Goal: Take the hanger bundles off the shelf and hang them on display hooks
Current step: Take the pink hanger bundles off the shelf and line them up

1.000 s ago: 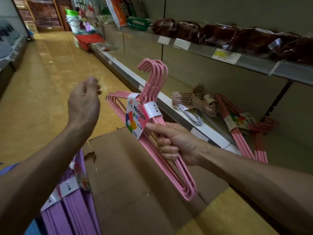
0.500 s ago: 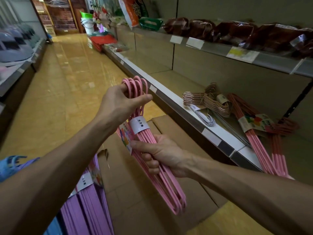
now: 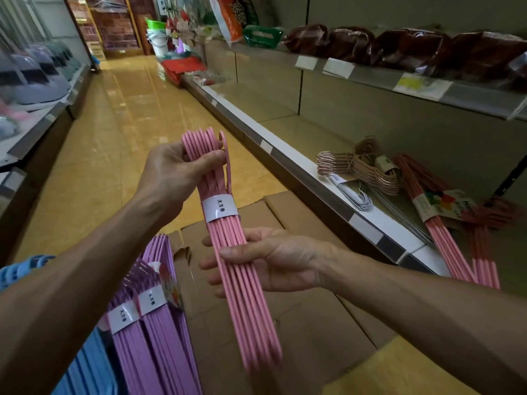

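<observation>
Both hands are holding a pink hanger bundle out over the aisle.

The pink hanger bundle, banded with a white paper label, is sitting edge-on above a flattened cardboard box, clear of the shelf. The left hand is gripping its hook end, thumb and fingers curled round the pink hooks. The right hand is holding the bundle's middle from the right, fingers wrapped behind the bars and thumb lying across the front. Purple hanger bundles are lying at lower left beside blue ones. On the shelf to the right, another pink bundle, a rose-gold wire bundle and a white wire bundle are lying near the front edge.
</observation>
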Demonstrator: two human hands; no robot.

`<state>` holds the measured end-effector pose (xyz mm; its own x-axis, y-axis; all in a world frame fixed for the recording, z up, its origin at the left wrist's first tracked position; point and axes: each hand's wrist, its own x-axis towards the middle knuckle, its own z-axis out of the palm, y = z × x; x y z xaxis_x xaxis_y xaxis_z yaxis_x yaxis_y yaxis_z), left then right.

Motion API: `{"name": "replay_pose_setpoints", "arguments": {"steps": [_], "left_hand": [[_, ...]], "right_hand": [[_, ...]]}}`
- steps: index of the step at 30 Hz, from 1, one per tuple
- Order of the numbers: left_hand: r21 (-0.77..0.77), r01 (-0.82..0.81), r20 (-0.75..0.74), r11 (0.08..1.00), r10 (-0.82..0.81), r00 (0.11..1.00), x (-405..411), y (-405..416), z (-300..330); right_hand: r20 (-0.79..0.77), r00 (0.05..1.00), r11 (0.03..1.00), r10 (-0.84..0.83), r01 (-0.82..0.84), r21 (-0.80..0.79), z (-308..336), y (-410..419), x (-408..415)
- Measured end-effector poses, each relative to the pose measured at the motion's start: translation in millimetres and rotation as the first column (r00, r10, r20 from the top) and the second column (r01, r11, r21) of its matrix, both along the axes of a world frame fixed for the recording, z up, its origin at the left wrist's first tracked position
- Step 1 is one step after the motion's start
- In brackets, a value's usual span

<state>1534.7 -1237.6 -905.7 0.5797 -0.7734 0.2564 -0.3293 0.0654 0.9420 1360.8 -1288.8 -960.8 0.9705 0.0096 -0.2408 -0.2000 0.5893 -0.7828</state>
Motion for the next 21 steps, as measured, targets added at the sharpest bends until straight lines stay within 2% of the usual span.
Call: {"name": "replay_pose_setpoints", "arguments": {"steps": [4, 9, 12, 14, 18, 20, 21], "left_hand": [[0.033, 0.051, 0.032, 0.998, -0.053, 0.998, 7, 6, 2], [0.105, 0.027, 0.179, 0.994, -0.046, 0.983, 9, 12, 10], [0.229, -0.069, 0.287, 0.971, 0.000, 0.958, 18, 19, 19], [0.334, -0.100, 0.347, 0.937, -0.024, 0.938, 27, 24, 20], [0.525, -0.172, 0.364, 0.833, -0.038, 0.931, 41, 32, 9], [0.502, -0.207, 0.425, 0.840, -0.031, 0.904, 47, 35, 4], [0.467, -0.172, 0.460, 0.867, -0.072, 0.885, 49, 37, 4]], "right_hand": [[-0.021, 1.000, 0.997, 0.002, -0.004, -0.079, -4, 3, 10], [-0.058, 0.997, 0.995, -0.043, 0.038, -0.088, -10, 6, 21], [-0.066, 0.996, 0.991, -0.062, 0.054, -0.124, -11, 7, 29], [-0.079, 0.994, 0.979, -0.079, 0.062, -0.194, -14, 8, 34], [-0.114, 0.987, 0.946, -0.109, 0.067, -0.318, -26, 14, 42], [-0.138, 0.984, 0.932, -0.116, 0.060, -0.357, -35, 17, 45], [-0.153, 0.982, 0.926, -0.114, 0.049, -0.375, -39, 18, 47]]}}
